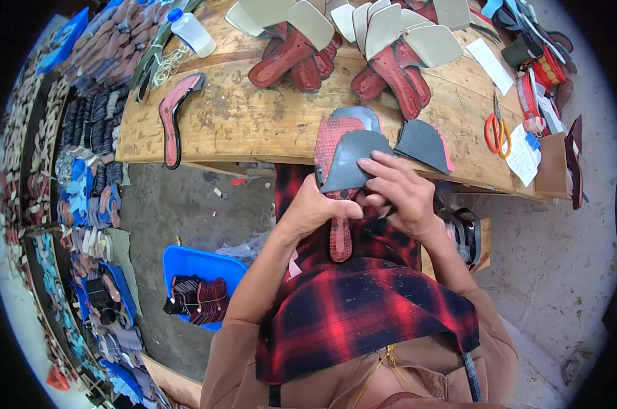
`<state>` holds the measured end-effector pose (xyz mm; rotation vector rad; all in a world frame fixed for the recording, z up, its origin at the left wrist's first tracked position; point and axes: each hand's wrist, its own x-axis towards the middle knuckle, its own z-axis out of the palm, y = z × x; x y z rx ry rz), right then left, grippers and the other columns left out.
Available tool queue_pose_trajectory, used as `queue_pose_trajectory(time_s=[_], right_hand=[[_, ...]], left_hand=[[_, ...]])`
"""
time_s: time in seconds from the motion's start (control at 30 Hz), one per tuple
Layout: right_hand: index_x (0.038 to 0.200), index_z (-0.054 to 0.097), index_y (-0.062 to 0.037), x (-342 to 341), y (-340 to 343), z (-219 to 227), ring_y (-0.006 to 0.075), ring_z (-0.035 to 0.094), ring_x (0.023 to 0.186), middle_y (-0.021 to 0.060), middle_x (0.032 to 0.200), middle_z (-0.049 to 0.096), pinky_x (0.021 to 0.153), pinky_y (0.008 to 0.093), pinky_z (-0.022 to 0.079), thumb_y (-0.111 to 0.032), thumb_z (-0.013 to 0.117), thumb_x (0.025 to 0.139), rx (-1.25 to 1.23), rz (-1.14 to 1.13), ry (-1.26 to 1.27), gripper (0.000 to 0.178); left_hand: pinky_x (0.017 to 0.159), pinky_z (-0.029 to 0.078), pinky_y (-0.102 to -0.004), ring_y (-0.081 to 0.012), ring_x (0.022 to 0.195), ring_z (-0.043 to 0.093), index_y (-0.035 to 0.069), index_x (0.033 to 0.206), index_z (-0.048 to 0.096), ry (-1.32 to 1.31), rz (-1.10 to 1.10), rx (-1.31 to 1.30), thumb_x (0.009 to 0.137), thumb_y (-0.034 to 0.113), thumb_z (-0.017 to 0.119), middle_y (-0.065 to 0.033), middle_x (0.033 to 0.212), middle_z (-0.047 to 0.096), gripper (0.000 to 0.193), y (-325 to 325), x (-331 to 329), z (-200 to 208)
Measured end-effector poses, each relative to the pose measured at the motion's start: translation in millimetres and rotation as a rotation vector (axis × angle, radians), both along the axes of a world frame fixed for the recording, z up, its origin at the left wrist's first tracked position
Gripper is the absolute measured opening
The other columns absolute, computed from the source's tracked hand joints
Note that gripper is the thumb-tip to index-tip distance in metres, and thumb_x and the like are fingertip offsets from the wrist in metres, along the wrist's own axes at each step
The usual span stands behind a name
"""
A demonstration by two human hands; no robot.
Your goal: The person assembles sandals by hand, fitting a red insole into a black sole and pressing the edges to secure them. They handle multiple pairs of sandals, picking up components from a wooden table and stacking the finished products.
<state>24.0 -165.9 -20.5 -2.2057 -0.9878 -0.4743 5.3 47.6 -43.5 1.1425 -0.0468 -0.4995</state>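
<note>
Red-and-black plaid covers the lap, an apron [363,313], and just past it both hands are busy with a red cross-hatched sole [340,238]! Its narrow end points back at the apron; its broad end reaches over the table's near edge. Left hand [307,210] has the sole clamped at its left side, thumb bent across the top. Right hand [404,191] is half open, fingers fanned on a dark grey panel [355,160] lying over the sole; its thumb seems tucked below, so whether it pinches anything, I can't tell.

Down on the floor, left, sits a blue tub [235,274] with bundled dark-red pieces [203,300].

Up to the table [233,146]: a second dark piece [419,144] lies just right of the panel. Left, a curved pink-topped sole [174,112] stretches to the rim, a broad run of worn wood beyond it. Orange-handled scissors [497,131] rest toward the right. Farther back, red soles [397,78] with pale flaps fan out, and a blue-capped bottle [194,35] stands top left.
</note>
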Motion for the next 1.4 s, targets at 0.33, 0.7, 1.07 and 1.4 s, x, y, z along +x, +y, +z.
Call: queue_pose_trajectory(time_s=[0.33,0.7,1.07,1.4], right_hand=[[0.086,0.06,-0.0092,-14,5,-30,0.0045,0.054,0.05,-0.0004,0.065,0.06,0.036,0.0187,0.028,-0.031,0.059,0.097,1.107,-0.255,1.351,0.025],[0.105,0.058,-0.0088,-8,5,-6,0.0032,0.046,0.053,-0.0038,0.078,0.056,0.038,0.0202,0.031,-0.027,0.052,0.1,1.28,-0.066,1.435,0.02],[0.106,0.058,-0.0081,-11,8,3,0.0035,0.05,0.056,-0.0019,0.084,0.06,0.037,0.0191,0.034,-0.027,0.049,0.101,1.271,-0.038,1.505,0.022],[0.094,0.058,-0.0072,-12,5,1,0.0064,0.048,0.048,-0.0007,0.075,0.058,0.038,0.0212,0.037,-0.029,0.049,0.101,1.25,-0.033,1.502,0.025]], left_hand=[[0.079,0.054,-0.0326,-0.0195,0.083,0.068,-0.003,0.114,0.061,0.025,0.089,0.127,0.088,0.034,0.071,-0.0131,0.099,0.069,0.046,-10,-15,-18],[0.084,0.053,-0.0325,-0.0192,0.089,0.067,-0.004,0.118,0.06,0.059,-0.033,0.066,0.085,0.011,0.07,-0.0118,0.101,0.07,0.038,-11,-30,3],[0.083,0.055,-0.0352,-0.0226,0.087,0.069,-0.007,0.112,0.064,0.081,-0.018,-0.076,0.086,0.016,0.064,-0.0147,0.101,0.071,0.035,-11,-26,4],[0.076,0.055,-0.0334,-0.0219,0.082,0.069,-0.007,0.111,0.063,0.092,-0.038,-0.079,0.085,0.017,0.065,-0.0146,0.096,0.071,0.035,-9,-24,-7]])
